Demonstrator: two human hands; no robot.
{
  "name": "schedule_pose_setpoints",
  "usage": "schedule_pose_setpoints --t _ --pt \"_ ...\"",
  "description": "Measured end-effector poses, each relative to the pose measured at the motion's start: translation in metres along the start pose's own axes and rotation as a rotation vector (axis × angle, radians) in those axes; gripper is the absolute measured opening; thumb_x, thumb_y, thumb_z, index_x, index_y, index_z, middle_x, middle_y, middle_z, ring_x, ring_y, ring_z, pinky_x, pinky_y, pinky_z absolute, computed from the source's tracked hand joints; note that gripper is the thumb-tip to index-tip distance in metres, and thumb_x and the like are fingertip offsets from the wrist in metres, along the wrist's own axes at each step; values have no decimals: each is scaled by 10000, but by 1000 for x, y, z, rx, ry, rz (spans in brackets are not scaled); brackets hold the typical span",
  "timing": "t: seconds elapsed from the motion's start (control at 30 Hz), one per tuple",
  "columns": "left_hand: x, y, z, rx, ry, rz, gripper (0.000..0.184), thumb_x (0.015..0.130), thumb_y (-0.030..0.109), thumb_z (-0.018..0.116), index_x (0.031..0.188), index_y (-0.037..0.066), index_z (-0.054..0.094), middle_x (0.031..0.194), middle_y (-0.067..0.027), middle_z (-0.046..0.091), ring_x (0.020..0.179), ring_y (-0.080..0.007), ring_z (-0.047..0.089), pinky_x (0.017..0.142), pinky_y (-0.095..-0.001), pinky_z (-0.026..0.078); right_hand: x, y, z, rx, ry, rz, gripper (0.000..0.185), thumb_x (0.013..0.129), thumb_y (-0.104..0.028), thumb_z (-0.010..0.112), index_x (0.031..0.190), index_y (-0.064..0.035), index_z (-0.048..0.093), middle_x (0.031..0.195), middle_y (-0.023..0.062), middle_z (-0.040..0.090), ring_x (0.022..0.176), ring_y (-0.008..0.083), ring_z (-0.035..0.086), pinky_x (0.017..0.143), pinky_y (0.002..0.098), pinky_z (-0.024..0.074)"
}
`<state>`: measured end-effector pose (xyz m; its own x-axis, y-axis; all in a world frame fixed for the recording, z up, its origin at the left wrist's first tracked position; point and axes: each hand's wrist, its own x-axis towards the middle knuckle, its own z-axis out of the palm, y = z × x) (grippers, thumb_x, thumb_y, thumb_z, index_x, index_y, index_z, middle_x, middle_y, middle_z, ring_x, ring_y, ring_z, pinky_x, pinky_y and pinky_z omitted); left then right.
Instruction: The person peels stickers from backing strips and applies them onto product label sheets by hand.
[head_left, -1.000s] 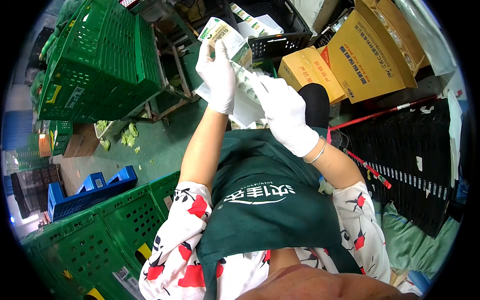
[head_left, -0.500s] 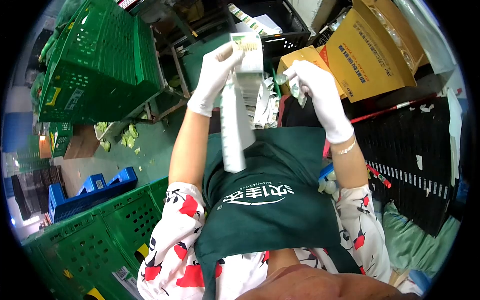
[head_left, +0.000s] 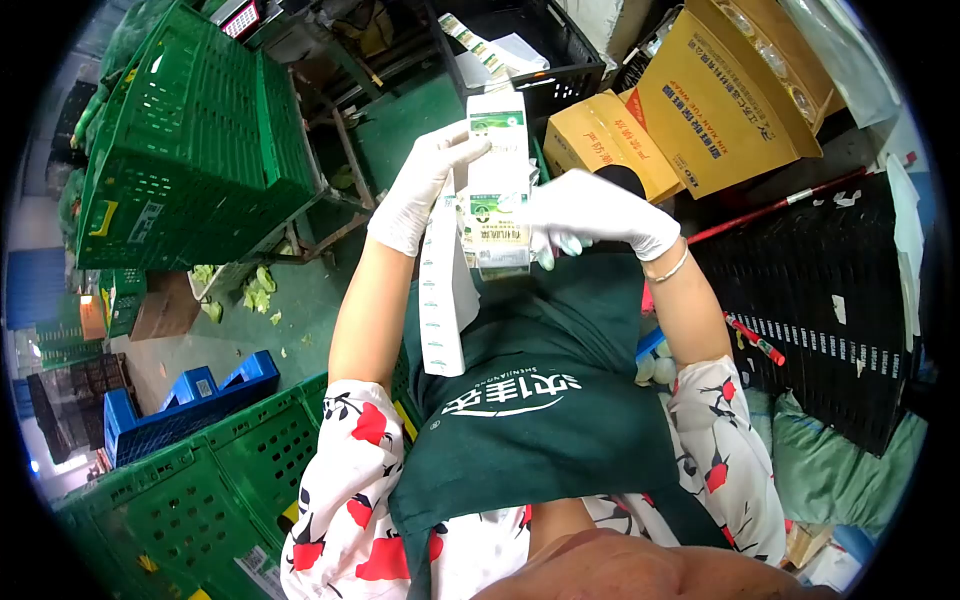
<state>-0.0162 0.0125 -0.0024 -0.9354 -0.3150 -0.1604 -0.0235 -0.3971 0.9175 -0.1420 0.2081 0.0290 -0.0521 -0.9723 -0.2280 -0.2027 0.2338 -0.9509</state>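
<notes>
Both of my hands wear white gloves. My left hand is closed on a long strip of printed labels, green and white, which hangs down in front of the dark green apron. A second length of the strip, its pale side showing, falls below my left hand. My right hand is beside the strip, blurred by motion, with small crumpled greenish-white pieces under its fingers. Whether its fingertips also touch the labels is unclear.
Beyond the hands are a black crate with label strips inside and cardboard boxes. Stacked green crates stand at left, a blue pallet below them. Black crates and a red pole are at right.
My right hand has moved left and down to the strip. The labels have unfolded lower in front of the apron, and my left hand has dropped slightly. The view has shifted a little.
</notes>
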Motion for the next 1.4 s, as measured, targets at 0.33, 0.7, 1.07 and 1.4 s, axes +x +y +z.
schedule_pose_setpoints --t 0.33,0.7,1.07,1.4 --pt "-3 -8 9 375 16 102 268 918 127 660 1140 -22 685 903 -2 684 790 -43 561 725 -221 475 31 16 9 21 788 -143 267 892 -248 722 968 2 663 741 13 652 685 47 571 634 225 472" --pt "-6 9 -3 188 63 25 265 942 179 660 1093 -39 672 989 -58 707 818 -83 654 740 -234 527 8 4 12 -235 245 -93 276 901 -312 694 908 -37 672 672 -5 562 620 56 509 582 239 418" --pt "-7 -10 12 338 10 76 271 917 178 696 1099 -22 695 928 -7 684 770 -49 561 693 -219 466 39 8 15 -35 827 -232 268 856 -179 755 1029 -21 624 852 41 672 747 55 628 677 225 518" --pt "-3 2 -4 107 86 61 297 923 151 681 1156 -34 675 1036 -49 699 895 -73 619 806 -225 497 17 -2 2 -26 308 16 227 890 -242 717 978 -39 665 807 38 652 727 82 592 681 241 488"
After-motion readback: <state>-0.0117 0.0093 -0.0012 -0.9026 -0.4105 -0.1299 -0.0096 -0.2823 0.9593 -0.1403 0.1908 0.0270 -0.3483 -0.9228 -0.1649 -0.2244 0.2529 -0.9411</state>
